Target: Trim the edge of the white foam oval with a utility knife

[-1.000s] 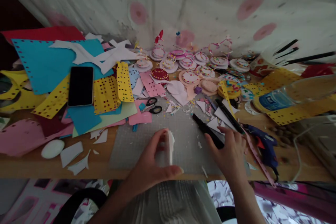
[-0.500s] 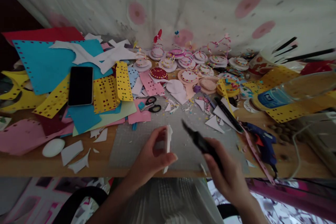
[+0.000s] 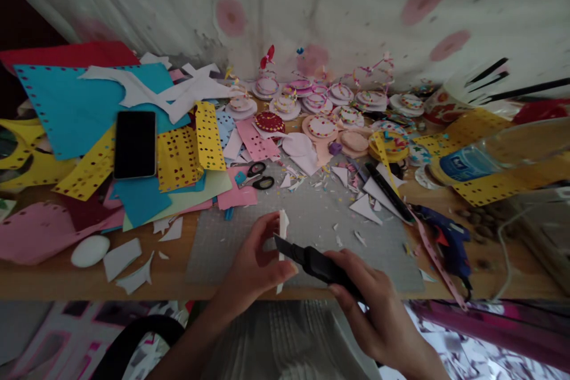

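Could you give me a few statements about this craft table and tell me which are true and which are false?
1. The left hand holds a thin white piece on edge. True.
2. The right hand holds scissors. False: it grips a black knife; the scissors lie on the table.
3. A phone lies screen up on coloured sheets. True.
4. The blue glue gun lies left of the phone. False: it is at the right, near the table edge.
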Available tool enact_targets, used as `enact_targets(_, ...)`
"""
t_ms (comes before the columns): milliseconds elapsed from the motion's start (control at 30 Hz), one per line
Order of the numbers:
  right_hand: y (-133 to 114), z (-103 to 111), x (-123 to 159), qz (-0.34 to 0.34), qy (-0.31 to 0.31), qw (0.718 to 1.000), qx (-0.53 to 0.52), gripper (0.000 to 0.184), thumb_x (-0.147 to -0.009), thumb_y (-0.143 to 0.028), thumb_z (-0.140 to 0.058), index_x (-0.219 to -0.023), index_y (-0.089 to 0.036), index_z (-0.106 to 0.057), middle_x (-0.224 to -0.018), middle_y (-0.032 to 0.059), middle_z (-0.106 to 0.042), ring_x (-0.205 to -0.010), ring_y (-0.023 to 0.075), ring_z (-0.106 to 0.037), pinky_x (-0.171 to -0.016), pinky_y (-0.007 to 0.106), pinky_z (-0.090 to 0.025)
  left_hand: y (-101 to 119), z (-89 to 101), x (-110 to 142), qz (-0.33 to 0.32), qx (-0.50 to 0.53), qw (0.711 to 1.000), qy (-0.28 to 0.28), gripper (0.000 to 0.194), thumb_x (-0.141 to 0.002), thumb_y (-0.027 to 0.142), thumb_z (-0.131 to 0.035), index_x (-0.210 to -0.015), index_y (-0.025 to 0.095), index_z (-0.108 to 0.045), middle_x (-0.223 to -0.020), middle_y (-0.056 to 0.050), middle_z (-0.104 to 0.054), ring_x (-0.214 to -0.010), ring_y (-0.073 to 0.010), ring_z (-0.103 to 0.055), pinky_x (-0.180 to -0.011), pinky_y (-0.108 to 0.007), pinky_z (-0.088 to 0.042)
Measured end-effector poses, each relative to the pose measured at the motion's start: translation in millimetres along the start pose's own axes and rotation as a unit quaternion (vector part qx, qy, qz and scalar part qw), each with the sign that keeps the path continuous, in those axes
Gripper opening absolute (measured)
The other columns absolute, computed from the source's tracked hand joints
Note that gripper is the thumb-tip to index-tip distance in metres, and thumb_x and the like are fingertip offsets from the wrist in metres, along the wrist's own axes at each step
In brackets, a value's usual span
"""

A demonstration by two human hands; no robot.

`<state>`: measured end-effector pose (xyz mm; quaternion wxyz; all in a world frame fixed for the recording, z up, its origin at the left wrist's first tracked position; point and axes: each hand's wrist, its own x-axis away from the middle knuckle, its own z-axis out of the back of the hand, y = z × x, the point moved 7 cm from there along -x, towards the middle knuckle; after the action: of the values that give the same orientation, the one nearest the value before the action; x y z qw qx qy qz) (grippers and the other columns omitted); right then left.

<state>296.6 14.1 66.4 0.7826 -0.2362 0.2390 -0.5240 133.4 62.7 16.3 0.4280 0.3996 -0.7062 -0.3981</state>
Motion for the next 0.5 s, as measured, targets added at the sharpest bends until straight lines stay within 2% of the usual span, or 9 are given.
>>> enact_targets(167,2,2,-5,-0.018,0.008,1.0,-0.019,0.027,-0.093,-0.023,-0.046,-0.12,-0.022,-0.049,-0.09,0.007,-0.066,-0.069,0.018,-0.068,-0.058,0.025,-0.052,-2,-1.0,1,0.002,0.006,1.0,-0.009,0.078,-0.061,0.054,-0.081,-0.125,0.021,-0.052,-0.123,-0.013,-0.057,-0.115,-0.0318,-0.054,-0.088,-0.037,-0.05)
enact_targets(333,6,6,-4,-0.02,0.023,0.999,-0.008,0.029,-0.092,-0.023,-0.048,-0.121,-0.021,-0.051,-0.095,0.0083,-0.067,-0.076,0.0189,-0.069,-0.063,0.025,-0.053,-8,-2.3,2,-0.013,0.029,0.999,-0.034,0.078,-0.063,0.051,-0.082,-0.129,0.024,-0.05,-0.128,-0.012,-0.055,-0.122,-0.0343,-0.049,-0.094,-0.041,-0.047)
enact_targets(500,11,6,-5,-0.037,0.029,0.999,-0.017,0.027,-0.092,-0.023,-0.048,-0.119,-0.021,-0.052,-0.094,0.0087,-0.067,-0.078,0.0189,-0.069,-0.064,0.024,-0.053,-2,-4.7,3,-0.043,0.027,0.997,-0.05,0.076,-0.066,0.048,-0.081,-0.132,0.027,-0.049,-0.132,-0.01,-0.052,-0.126,-0.0339,-0.045,-0.096,-0.041,-0.047)
